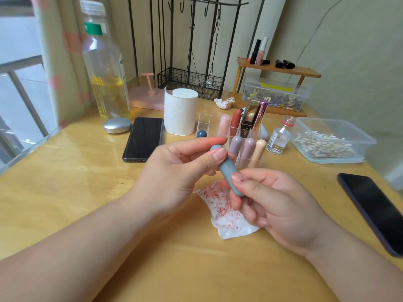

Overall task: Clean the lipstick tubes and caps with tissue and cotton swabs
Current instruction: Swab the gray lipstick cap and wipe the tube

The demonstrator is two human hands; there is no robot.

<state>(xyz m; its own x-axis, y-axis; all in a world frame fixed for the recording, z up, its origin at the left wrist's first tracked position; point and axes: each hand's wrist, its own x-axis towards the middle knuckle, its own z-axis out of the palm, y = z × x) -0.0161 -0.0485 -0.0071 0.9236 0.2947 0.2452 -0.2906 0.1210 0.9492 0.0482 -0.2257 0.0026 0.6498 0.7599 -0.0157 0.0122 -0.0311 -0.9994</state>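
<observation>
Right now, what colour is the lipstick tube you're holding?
Grey-blue, plain with no pattern. The lipstick tube shows best in the head view.

both arms are bare: the left forearm (98, 236) and the right forearm (353, 273) run uncovered from the lower edge of the view to the wrists, smooth and rounded. the left grip (174, 168) and the right grip (281, 205) are bare as well. the nails are short and rounded with a plain, faintly glossy surface, as on the left thumbnail (219, 154). small red smudges mark the right thumb (241, 180) beside its nail.
</observation>
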